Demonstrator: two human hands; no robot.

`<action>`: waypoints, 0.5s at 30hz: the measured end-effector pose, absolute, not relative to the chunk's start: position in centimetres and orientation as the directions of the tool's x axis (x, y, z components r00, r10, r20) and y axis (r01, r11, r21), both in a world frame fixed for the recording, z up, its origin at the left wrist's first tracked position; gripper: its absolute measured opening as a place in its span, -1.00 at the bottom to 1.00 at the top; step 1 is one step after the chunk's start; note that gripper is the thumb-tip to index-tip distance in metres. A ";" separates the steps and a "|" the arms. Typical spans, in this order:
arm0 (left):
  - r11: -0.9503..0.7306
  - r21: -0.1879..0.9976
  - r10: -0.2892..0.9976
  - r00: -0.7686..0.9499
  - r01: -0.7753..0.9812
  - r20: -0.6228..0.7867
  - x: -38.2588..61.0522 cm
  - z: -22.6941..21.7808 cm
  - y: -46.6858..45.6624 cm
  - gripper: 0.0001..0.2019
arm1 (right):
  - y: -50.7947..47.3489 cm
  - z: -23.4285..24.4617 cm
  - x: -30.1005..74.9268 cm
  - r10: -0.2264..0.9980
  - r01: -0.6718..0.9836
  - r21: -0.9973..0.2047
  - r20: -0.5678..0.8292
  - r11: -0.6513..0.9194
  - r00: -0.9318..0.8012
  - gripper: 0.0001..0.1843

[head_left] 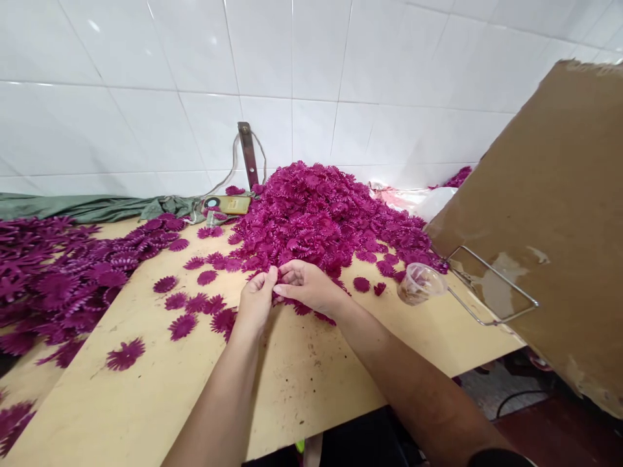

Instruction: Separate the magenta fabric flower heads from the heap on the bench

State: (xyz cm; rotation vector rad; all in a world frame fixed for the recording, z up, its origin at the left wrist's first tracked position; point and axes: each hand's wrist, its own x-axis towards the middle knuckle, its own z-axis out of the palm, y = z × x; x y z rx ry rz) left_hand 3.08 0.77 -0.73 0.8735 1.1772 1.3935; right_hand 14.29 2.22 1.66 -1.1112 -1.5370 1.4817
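Observation:
My left hand (pixel 256 299) and my right hand (pixel 311 287) meet at the near edge of a big heap of magenta flower pieces (pixel 311 214). Both have thumb and fingers pinched together, fingertips almost touching. Between them shows a bit of a magenta flower piece (pixel 278 277), mostly covered by the fingers. Its outline blends with the heap behind. Loose flat flower pieces with fringed petals, such as one flower piece (pixel 183 326), lie to the left of my left hand on the pale wooden board (pixel 311 389).
A second magenta pile (pixel 53 279) spreads along the left. To the right stand a clear plastic cup (pixel 421 283), a bent wire frame (pixel 506 285) and a large cardboard sheet (pixel 545 214). Along the tiled wall are a yellow device (pixel 232 205), green cloth (pixel 97 206) and a metal bracket (pixel 248 155).

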 end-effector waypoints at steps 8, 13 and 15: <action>0.008 0.948 0.993 -0.107 -0.318 -0.045 3.6 -0.3 0.5 -0.60 | 3.2 0.7 14.5 0.961 0.335 -0.901 0.265 0.277 -0.083 -0.91; -0.002 0.953 0.971 -0.227 -0.304 -0.070 3.4 -0.1 0.7 -0.59 | 6.1 1.4 17.3 0.946 0.261 -0.953 0.220 0.156 0.239 -0.83; -0.008 0.953 0.970 -0.234 -0.304 -0.066 3.5 0.0 0.7 -0.63 | 6.4 1.8 18.3 0.916 0.390 -0.910 0.269 0.141 0.297 -0.69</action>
